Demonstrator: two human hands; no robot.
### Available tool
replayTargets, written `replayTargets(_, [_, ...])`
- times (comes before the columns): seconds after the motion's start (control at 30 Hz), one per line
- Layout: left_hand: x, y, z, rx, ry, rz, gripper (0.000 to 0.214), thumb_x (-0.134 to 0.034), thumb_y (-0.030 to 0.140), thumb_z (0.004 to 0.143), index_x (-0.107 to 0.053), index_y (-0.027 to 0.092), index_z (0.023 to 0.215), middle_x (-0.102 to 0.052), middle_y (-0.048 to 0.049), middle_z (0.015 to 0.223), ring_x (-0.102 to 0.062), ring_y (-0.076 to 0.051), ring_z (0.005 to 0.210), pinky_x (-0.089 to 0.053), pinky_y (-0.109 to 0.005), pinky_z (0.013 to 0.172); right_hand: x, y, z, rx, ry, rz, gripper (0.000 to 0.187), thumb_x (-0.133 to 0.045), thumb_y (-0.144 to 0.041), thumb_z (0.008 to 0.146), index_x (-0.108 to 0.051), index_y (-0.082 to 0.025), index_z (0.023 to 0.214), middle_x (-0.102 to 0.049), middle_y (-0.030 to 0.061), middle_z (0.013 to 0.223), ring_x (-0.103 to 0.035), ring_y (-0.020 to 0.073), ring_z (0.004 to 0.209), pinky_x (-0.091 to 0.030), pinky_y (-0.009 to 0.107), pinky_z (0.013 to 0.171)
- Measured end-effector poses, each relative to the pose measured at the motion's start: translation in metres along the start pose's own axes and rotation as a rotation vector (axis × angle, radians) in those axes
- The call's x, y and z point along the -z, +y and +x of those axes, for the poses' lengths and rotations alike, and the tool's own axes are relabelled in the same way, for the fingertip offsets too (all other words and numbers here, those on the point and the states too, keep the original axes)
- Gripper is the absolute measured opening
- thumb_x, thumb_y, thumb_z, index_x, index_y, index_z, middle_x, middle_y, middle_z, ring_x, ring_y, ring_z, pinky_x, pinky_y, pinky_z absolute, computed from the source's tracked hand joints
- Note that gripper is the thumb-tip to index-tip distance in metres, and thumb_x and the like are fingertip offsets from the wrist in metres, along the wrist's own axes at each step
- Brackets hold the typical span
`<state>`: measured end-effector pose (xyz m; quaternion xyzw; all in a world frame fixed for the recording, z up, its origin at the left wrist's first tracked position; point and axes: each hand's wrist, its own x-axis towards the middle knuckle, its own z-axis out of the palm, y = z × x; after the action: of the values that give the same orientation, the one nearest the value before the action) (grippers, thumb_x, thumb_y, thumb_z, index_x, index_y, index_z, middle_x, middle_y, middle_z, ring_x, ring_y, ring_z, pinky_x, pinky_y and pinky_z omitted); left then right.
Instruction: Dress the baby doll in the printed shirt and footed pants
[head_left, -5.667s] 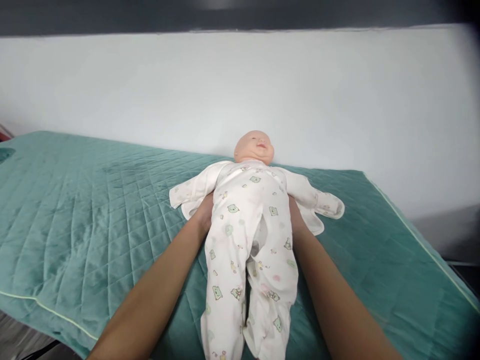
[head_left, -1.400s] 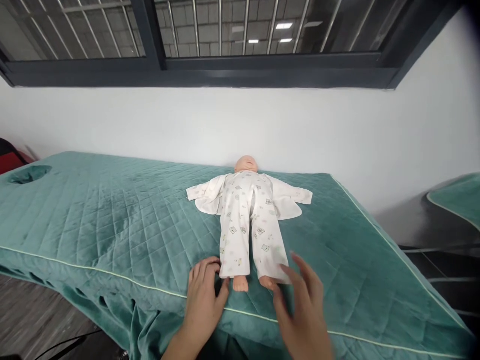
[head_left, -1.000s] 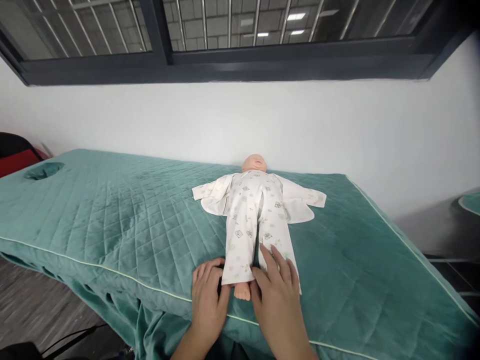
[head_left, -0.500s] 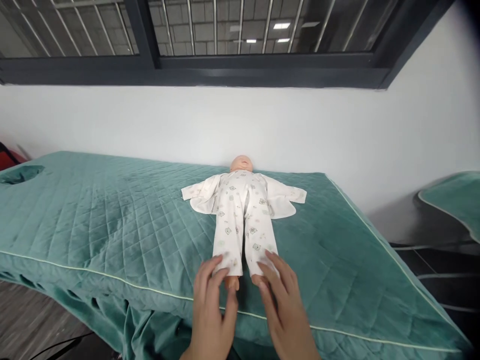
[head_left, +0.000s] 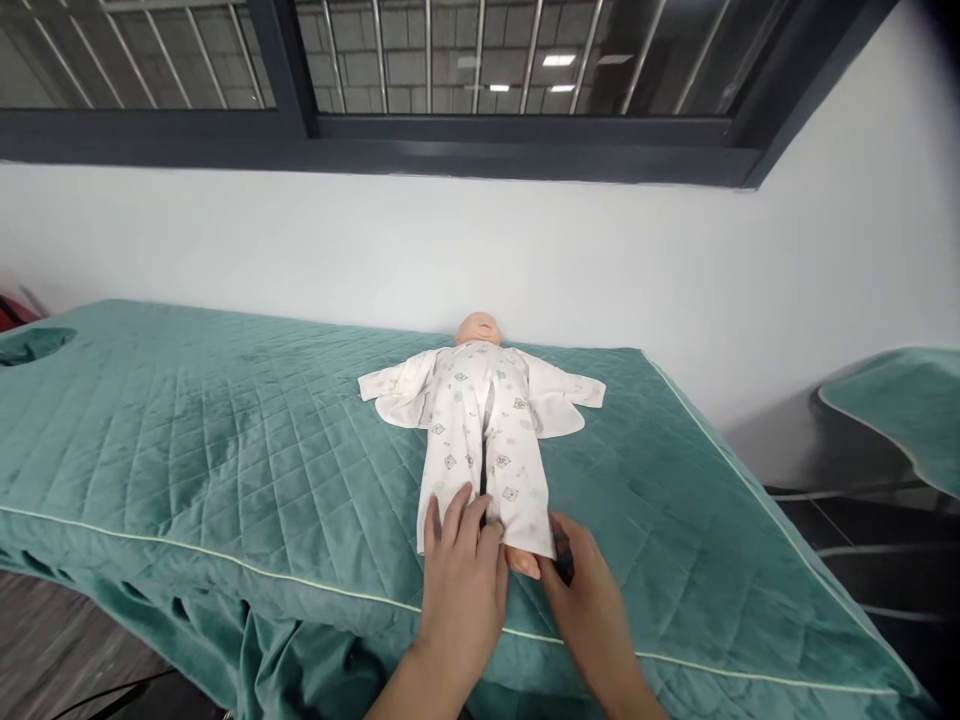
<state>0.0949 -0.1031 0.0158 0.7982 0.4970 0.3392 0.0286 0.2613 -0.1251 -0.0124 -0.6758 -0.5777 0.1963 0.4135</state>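
Note:
A baby doll (head_left: 478, 328) lies on its back, head toward the wall, in a white printed jacket (head_left: 405, 385) with spread sleeves and matching trousers (head_left: 517, 470). My left hand (head_left: 461, 580) rests over the lower part of the left-side trouser leg, fingers slightly apart, covering that foot. Its innermost fingertips reach the inner edge of the other leg. At that leg's outer hem, my right hand (head_left: 592, 595) is curled, thumb and fingers closed on the cloth edge. The doll's bare foot (head_left: 523, 562) shows below the hem between my hands.
A green quilted cover (head_left: 225, 440) with pale piping lies over the bed, which has a hole (head_left: 34, 345) at the far left. Behind it stand a white wall (head_left: 225, 240) and a dark-framed window (head_left: 480, 155). Another green padded piece (head_left: 907, 410) is at the right.
My left hand has moved right, over the trouser leg toward the gap between the legs. My right hand has shifted off the top of the other leg to its outer hem and closed there.

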Motion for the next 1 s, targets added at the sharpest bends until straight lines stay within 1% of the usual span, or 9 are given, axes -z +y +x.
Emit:
replayTargets(0.1, [0.001, -0.003, -0.004, 0.015, 0.030, -0.103, 0.016, -0.053, 0.015, 0.093, -0.062, 0.023, 0.104, -0.066, -0.0067, 0.130, -0.048, -0.030, 0.138, -0.038, -0.066, 0.116, 0.001, -0.007, 0.005, -0.079, -0.046, 0.068, 0.032, -0.059, -0.045, 0.093, -0.061, -0.022, 0.116, -0.071, 0.0071, 0.102, -0.067, 0.0232, 0.089, -0.055, 0.037, 0.080])
replayTargets(0.17, [0.003, -0.006, -0.008, 0.023, 0.056, -0.168, 0.016, -0.051, 0.013, 0.093, -0.060, 0.023, 0.101, -0.065, -0.0075, 0.130, -0.047, -0.029, 0.139, -0.040, -0.065, 0.115, 0.002, -0.010, 0.003, -0.047, -0.057, 0.097, 0.024, -0.061, -0.042, 0.093, -0.062, -0.022, 0.107, -0.071, 0.0047, 0.093, -0.067, 0.0204, 0.081, -0.055, 0.032, 0.074])
replayTargets(0.37, [0.005, -0.018, -0.025, -0.004, 0.117, -0.195, 0.019, -0.050, 0.008, 0.090, -0.058, 0.022, 0.100, -0.061, -0.0098, 0.134, -0.044, -0.028, 0.142, -0.043, -0.059, 0.115, 0.008, -0.008, -0.013, 0.325, 0.011, -0.054, 0.007, -0.057, -0.025, 0.096, -0.062, -0.024, 0.101, -0.063, 0.0011, 0.084, -0.060, 0.0140, 0.068, -0.049, 0.024, 0.061])
replayTargets(0.5, [0.001, -0.025, -0.039, -0.024, 0.104, -0.181, 0.021, -0.053, 0.010, 0.091, -0.059, 0.023, 0.107, -0.051, -0.0100, 0.146, -0.039, -0.028, 0.145, -0.041, -0.057, 0.117, 0.015, -0.002, -0.016, 0.363, -0.113, -0.111, 0.010, -0.055, -0.024, 0.098, -0.061, -0.025, 0.107, -0.066, 0.0014, 0.089, -0.064, 0.0137, 0.073, -0.051, 0.023, 0.065])
replayTargets(0.6, [0.003, -0.037, -0.043, 0.098, 0.187, -0.265, 0.026, -0.052, 0.014, 0.095, -0.057, 0.024, 0.118, -0.043, -0.0124, 0.152, -0.044, -0.026, 0.141, -0.049, -0.049, 0.111, 0.029, 0.002, -0.009, 0.344, -0.229, -0.099, 0.013, -0.054, -0.030, 0.100, -0.061, -0.026, 0.110, -0.068, 0.0012, 0.092, -0.066, 0.0145, 0.078, -0.053, 0.024, 0.069])
replayTargets(0.7, [0.006, -0.064, -0.025, 0.246, 0.229, -0.309, 0.026, -0.047, 0.018, 0.098, -0.056, 0.025, 0.122, -0.048, -0.0117, 0.146, -0.049, -0.024, 0.137, -0.049, -0.048, 0.110, 0.041, 0.008, 0.012, 0.270, -0.255, -0.097, 0.017, -0.051, -0.035, 0.101, -0.062, -0.026, 0.110, -0.071, 0.0022, 0.096, -0.068, 0.0162, 0.082, -0.054, 0.026, 0.072])
replayTargets(0.8, [0.003, -0.099, 0.014, 0.324, 0.241, -0.252, 0.026, -0.049, 0.023, 0.098, -0.056, 0.022, 0.123, -0.052, -0.0127, 0.141, -0.049, -0.026, 0.136, -0.044, -0.052, 0.115, 0.039, 0.019, 0.046, 0.235, -0.154, -0.159, 0.018, -0.050, -0.035, 0.100, -0.062, -0.024, 0.107, -0.070, 0.0044, 0.098, -0.068, 0.0190, 0.084, -0.055, 0.030, 0.075])
replayTargets(0.9, [-0.011, -0.127, 0.056, 0.296, 0.202, -0.165, 0.036, -0.050, 0.019, 0.095, -0.055, 0.018, 0.130, -0.050, -0.0147, 0.146, -0.045, -0.027, 0.140, -0.042, -0.049, 0.118, 0.022, 0.029, 0.088, 0.339, -0.016, -0.273, 0.020, -0.048, -0.025, 0.097, -0.062, -0.019, 0.109, -0.066, 0.0109, 0.113, -0.064, 0.0245, 0.102, -0.054, 0.038, 0.089])
replayTargets(1.0, [-0.028, -0.144, 0.087, 0.208, 0.035, -0.042, 0.040, -0.049, 0.015, 0.093, -0.058, 0.013, 0.132, -0.055, -0.0156, 0.143, -0.040, -0.029, 0.145, -0.037, -0.048, 0.122, 0.002, 0.029, 0.126, 0.404, 0.069, -0.441, 0.031, -0.048, -0.019, 0.092, -0.062, -0.014, 0.119, -0.060, 0.0167, 0.130, -0.055, 0.0310, 0.121, -0.048, 0.047, 0.104])
